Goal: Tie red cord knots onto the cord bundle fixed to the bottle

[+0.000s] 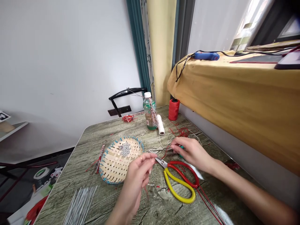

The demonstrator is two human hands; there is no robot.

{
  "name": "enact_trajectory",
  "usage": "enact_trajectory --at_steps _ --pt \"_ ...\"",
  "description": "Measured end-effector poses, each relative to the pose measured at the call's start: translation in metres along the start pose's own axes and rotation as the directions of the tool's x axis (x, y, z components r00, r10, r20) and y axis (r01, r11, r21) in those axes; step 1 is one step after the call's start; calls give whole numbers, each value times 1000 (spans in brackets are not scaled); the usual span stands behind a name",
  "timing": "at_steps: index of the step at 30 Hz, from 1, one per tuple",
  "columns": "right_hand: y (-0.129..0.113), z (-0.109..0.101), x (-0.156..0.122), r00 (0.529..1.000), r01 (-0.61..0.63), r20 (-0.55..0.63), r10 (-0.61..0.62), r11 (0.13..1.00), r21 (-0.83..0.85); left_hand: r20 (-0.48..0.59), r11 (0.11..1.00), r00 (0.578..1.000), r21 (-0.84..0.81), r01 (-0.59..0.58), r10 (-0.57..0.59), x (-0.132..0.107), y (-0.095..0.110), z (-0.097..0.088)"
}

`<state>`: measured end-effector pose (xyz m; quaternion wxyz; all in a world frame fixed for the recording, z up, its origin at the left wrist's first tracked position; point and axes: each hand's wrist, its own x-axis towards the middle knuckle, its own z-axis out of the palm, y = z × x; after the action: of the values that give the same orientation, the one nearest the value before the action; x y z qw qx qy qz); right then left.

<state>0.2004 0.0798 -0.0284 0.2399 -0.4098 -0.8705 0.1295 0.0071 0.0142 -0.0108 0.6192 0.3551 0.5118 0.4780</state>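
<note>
My left hand is closed, thumb and index finger pinched together; whatever lies between the tips is too fine to make out. My right hand is closed too, its fingertips pinched at a thin light cord above the table. Under its fingers shows a small teal thing, mostly hidden. Scissors with one red and one yellow handle lie between my hands, the blade tips close to my left fingertips. Left of that hand, a woven bamboo basket with blue edge stitching holds a cluster of small silvery beads.
A bundle of metal wires lies at the front left. Behind my hands stand a bottle, a white thread spool and a red thread spool. Tangled red thread lies near my right hand. A yellow-covered surface rises at right.
</note>
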Motion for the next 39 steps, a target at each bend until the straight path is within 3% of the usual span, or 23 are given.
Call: enact_trajectory --at_steps 4,7,9,11,13,15,17,19,21,24,28,32,35,39 --pt "-26 -26 9 996 51 -84 -32 972 231 198 983 980 175 -47 12 12 16 19" --pt "-33 -37 14 984 8 -168 65 916 401 362 978 932 190 -83 9 16 26 23" --pt "-29 -41 15 948 -56 -242 206 857 512 381 989 922 104 -109 61 15 32 17" --pt "-22 -44 15 904 -89 -272 331 766 636 334 992 934 -33 -122 126 12 37 9" --pt "-19 -46 15 906 -116 -195 376 663 739 278 981 945 -138 -137 171 8 40 3" --pt "-24 -43 15 944 -169 -34 330 567 806 252 978 951 -150 -146 180 7 40 3" --pt "-34 -37 15 964 -252 170 206 489 835 265 986 951 -98 -138 159 6 37 8" --pt "-45 -30 14 940 -322 339 44 448 834 276 990 952 -70 -120 135 7 34 14" --pt "-49 -24 13 900 -369 433 -47 444 817 243 988 961 -109 -110 134 10 31 14" --pt "-43 -18 12 872 -425 488 -36 437 793 173 959 979 -276 -59 110 16 30 6" --pt "-30 -14 11 872 -431 489 30 520 737 187 796 982 -597 100 17 26 26 -6" --pt "-27 -16 10 848 -415 529 -3 617 669 96 676 992 -726 126 -81 35 17 -9" --pt "-26 -22 7 772 -378 624 -120 703 602 62 654 982 -738 167 -180 40 10 -12" --pt "-18 -26 5 655 -272 720 -229 818 507 15 626 981 -768 136 -194 42 8 -19"
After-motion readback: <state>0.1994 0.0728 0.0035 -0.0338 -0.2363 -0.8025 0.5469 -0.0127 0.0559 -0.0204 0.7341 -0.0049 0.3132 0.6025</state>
